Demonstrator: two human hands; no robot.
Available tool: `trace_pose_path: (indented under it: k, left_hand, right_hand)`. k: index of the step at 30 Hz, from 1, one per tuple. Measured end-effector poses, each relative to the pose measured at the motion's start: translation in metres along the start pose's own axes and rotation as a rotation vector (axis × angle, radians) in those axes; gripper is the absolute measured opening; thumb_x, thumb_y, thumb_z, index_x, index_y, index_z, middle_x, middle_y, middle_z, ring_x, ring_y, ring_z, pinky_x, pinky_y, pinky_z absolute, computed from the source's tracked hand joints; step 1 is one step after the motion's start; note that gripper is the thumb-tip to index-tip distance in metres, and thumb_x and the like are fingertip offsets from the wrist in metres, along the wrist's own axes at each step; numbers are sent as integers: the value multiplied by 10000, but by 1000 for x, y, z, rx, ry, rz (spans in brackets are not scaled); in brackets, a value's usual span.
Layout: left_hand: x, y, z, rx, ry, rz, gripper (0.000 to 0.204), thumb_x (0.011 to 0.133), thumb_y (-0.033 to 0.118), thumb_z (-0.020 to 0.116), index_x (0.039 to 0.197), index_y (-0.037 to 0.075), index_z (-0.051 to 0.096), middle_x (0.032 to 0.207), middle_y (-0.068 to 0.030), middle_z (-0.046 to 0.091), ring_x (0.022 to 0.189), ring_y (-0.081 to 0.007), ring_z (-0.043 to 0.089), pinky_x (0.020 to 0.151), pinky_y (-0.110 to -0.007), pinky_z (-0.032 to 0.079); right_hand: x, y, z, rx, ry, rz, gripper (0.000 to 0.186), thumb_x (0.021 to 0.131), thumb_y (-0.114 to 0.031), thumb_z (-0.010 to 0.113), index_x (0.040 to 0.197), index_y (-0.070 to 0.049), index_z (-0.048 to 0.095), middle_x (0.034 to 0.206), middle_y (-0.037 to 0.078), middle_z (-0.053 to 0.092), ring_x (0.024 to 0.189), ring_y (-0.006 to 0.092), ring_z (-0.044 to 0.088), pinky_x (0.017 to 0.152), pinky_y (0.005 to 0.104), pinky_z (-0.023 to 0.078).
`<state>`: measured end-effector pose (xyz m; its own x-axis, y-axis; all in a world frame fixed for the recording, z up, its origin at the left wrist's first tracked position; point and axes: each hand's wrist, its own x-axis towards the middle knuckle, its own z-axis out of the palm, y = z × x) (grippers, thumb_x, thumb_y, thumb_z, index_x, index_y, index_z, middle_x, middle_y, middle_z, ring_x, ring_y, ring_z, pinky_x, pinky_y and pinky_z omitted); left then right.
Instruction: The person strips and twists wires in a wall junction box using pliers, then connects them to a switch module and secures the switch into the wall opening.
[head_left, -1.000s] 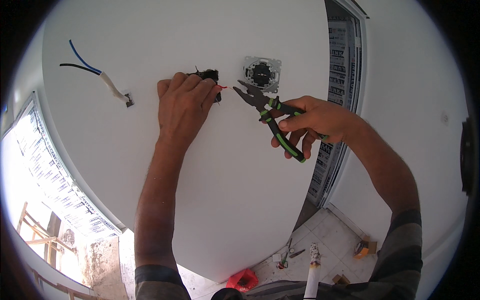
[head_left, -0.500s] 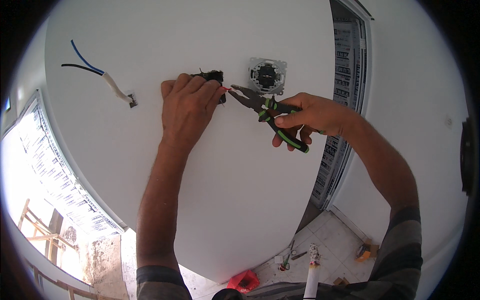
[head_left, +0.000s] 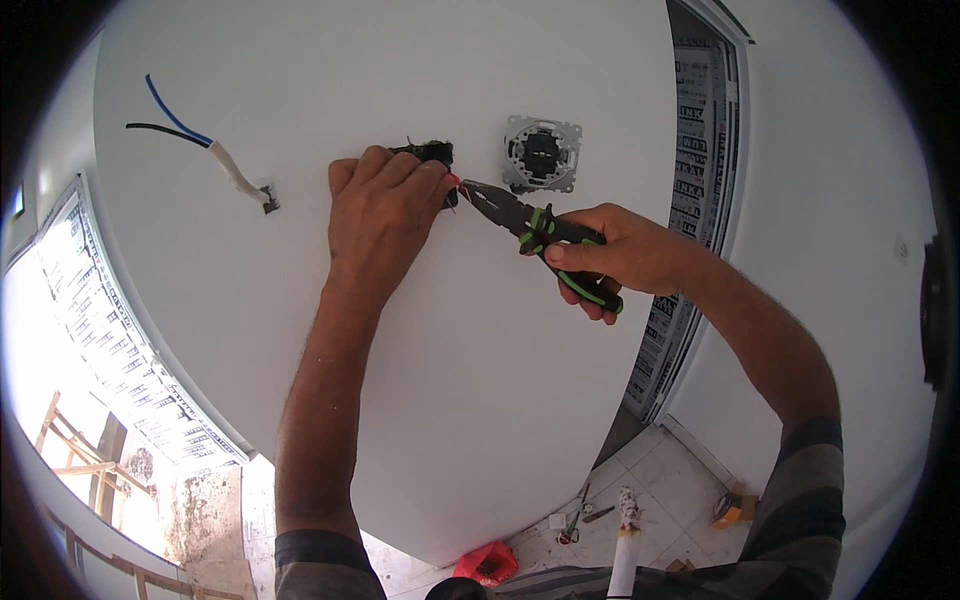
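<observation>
At the dark wall box (head_left: 432,153), my left hand (head_left: 380,220) is closed, pinching a red wire (head_left: 455,182); its fingers hide most of the wire and part of the box. My right hand (head_left: 625,250) grips black-and-green pliers (head_left: 535,228) by the handles. Their jaws are closed together, with the tip at the end of the red wire; whether they bite on it I cannot tell. To the right of the box, a frame-mounted socket or switch insert (head_left: 541,155) with a grey metal frame and black centre sits on the wall.
A white cable (head_left: 230,170) with blue and black wires sticks out at left. A doorway with film-covered frame (head_left: 695,130) stands at right. Below lie a red container (head_left: 487,563), tools (head_left: 570,528) and a small box (head_left: 735,507). A burning cigarette (head_left: 624,550) juts up in front.
The pliers' jaws have closed from apart to together at the red wire, and the right hand's fingers have drawn in around the handles. My left hand keeps its place at the box.
</observation>
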<state>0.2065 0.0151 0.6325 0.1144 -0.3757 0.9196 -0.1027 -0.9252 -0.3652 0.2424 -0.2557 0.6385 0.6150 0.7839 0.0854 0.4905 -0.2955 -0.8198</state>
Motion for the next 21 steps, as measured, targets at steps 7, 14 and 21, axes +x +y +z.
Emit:
trace_pose_path:
  k: [7, 14, 21]
  left_hand:
    - [-1, 0, -1, 56, 9, 38, 135, 887, 271, 763, 960, 158, 749, 889, 33, 701, 893, -167, 593, 846, -364, 355]
    - [-1, 0, 1, 60, 24, 33, 142, 865, 277, 782, 938, 160, 747, 866, 30, 688, 895, -163, 588, 840, -365, 357]
    - [-2, -1, 2, 70, 44, 46, 145, 873, 285, 775, 921, 152, 741, 868, 35, 686, 884, -162, 584, 842, -360, 360]
  right_hand:
    - [-4, -29, -16, -381, 70, 126, 312, 1047, -295, 565, 1085, 8, 628, 705, 57, 650, 532, 128, 647, 442, 275, 527]
    - [-6, -8, -11, -240, 117, 58, 288, 1026, -269, 609, 1086, 11, 642, 845, 99, 734, 674, 129, 702, 527, 253, 541]
    - [-13, -6, 8, -252, 205, 77, 331, 1027, -288, 612, 1192, -2, 643, 900, 88, 742, 689, 127, 691, 510, 244, 511]
